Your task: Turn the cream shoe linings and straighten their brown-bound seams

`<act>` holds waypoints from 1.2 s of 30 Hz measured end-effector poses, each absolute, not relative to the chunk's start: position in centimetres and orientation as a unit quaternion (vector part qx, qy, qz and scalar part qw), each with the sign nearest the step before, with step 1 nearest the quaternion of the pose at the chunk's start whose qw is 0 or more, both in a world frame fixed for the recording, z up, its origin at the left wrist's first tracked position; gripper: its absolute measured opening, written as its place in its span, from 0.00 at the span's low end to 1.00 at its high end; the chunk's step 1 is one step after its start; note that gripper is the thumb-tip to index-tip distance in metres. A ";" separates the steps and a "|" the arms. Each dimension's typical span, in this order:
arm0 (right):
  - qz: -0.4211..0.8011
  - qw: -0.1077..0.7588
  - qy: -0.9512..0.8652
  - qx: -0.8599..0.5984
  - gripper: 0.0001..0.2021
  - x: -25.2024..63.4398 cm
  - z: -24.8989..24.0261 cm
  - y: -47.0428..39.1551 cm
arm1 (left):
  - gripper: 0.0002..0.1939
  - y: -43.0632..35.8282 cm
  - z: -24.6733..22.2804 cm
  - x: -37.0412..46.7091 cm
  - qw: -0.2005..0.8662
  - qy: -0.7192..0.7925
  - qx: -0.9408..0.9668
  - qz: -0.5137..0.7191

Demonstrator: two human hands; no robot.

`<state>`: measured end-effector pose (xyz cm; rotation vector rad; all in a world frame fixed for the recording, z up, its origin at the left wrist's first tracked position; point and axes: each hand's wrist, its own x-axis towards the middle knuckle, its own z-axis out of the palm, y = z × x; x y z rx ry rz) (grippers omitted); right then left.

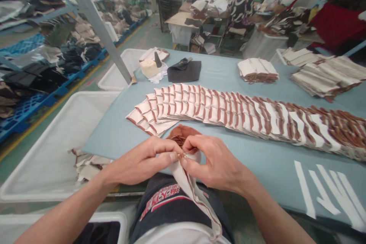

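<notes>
Left hand (156,157) and right hand (213,160) pinch a cream-and-brown fabric piece (179,173) — probably light, limp — best gripped by its edge.

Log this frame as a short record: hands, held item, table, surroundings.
left hand: pinching the cream-and-brown fabric piece
right hand: pinching the same piece, close to the left
held item: lower end hangs over the dark apron
table: blue-green top
beyond hands: long row of overlapping fabric pieces
table, near right: loose white strips
table, far side: black cloth, fabric stack
floor left: white bin with fabric inside
</notes>
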<state>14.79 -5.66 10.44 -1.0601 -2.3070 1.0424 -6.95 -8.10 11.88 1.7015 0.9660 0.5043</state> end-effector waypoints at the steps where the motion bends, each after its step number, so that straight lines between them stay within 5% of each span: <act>1: 0.368 0.193 -0.825 -0.384 0.06 14.8 10.4 -5.8 | 0.17 -8.0 11.9 -7.0 0.537 0.400 0.713 0.207; 11: 0.394 0.113 -0.840 -0.354 0.11 15.2 10.6 -5.8 | 0.15 -6.6 11.8 -7.9 0.594 0.351 0.719 0.088; 24: 0.327 0.062 -0.860 -0.387 0.07 14.2 10.9 -5.8 | 0.09 -6.5 13.5 -6.3 0.321 0.355 0.876 0.059; 31: 0.344 0.088 -0.855 -0.379 0.06 14.1 11.2 -5.4 | 0.12 -7.8 12.3 -6.4 0.083 0.315 0.935 0.136; 36: 0.373 0.111 -0.848 -0.359 0.09 14.7 12.1 -4.8 | 0.10 -8.1 12.0 -6.6 0.026 0.310 0.932 0.186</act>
